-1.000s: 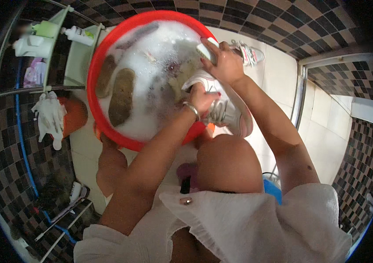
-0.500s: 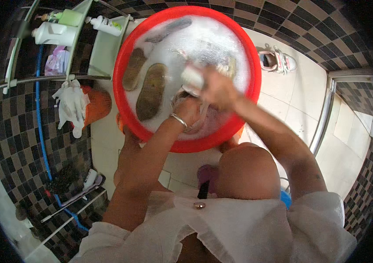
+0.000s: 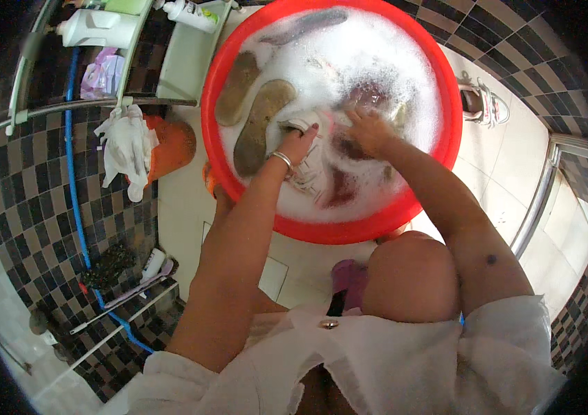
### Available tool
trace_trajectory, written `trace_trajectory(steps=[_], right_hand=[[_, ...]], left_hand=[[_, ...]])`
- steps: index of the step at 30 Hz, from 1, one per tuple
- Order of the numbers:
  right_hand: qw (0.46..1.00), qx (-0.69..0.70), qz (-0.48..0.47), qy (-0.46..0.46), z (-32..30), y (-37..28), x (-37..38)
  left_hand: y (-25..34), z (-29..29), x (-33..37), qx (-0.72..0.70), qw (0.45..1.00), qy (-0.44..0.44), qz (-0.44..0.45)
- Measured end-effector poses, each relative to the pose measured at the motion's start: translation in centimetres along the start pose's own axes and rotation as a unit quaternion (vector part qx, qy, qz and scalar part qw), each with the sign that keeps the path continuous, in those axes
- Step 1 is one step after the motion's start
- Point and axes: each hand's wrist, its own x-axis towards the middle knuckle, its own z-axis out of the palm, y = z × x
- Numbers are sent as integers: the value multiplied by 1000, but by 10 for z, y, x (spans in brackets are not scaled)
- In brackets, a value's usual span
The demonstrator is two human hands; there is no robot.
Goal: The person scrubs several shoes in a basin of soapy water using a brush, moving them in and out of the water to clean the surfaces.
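Note:
A big red basin (image 3: pixel 451 104) of foamy water lies in front of me. My left hand (image 3: pixel 299 146) is closed on a pale sneaker (image 3: pixel 308 176), partly under the suds, with its dark opening beside my fingers. To its right, my right hand (image 3: pixel 371 133) reaches into the water. Its fingers look stretched out at the surface, and I see nothing in them, though foam hides the tips. Two brown insole-shaped pieces, a longer one (image 3: pixel 261 124) and a shorter one (image 3: pixel 237 86), float at the left. A greyish flat piece (image 3: pixel 308 26) floats at the far side.
Outside the basin on the right, another sneaker (image 3: pixel 485 104) rests on the tiled floor. At the left stand a rack (image 3: pixel 187 66) with bottles (image 3: pixel 99 29) and an orange bucket (image 3: pixel 171 146) draped with white gloves (image 3: pixel 128 149). A blue hose (image 3: pixel 72 173) runs down the tiled wall.
My right hand has moved away from the left hand, off to the right, and the white object by its fingers no longer shows there. Foam has parted around it. The whole view has shifted.

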Motion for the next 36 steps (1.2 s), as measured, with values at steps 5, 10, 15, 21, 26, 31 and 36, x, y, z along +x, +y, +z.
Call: trace_trajectory(steps=[5, 10, 15, 21, 26, 31, 36], right_hand=[[826, 467, 283, -139, -118, -18, 23], [931, 297, 78, 195, -122, -104, 11], [906, 356, 225, -37, -106, -49, 10], [946, 292, 139, 23, -122, -102, 19], [936, 280, 210, 49, -76, -51, 36], [995, -38, -58, 75, -14, -14, 3], [846, 456, 276, 25, -105, -43, 19]], left_hand=[[2, 6, -4, -63, 998, -25, -17], [-43, 4, -12, -110, 993, 32, 33], [-28, 42, -28, -455, 889, -40, 23], [-33, -6, -48, -480, 874, 5, -80], [-10, 4, -61, -471, 882, -24, -2], [-3, 0, -63, -644, 760, -52, -65], [-6, 14, -63, -489, 869, 77, -25]])
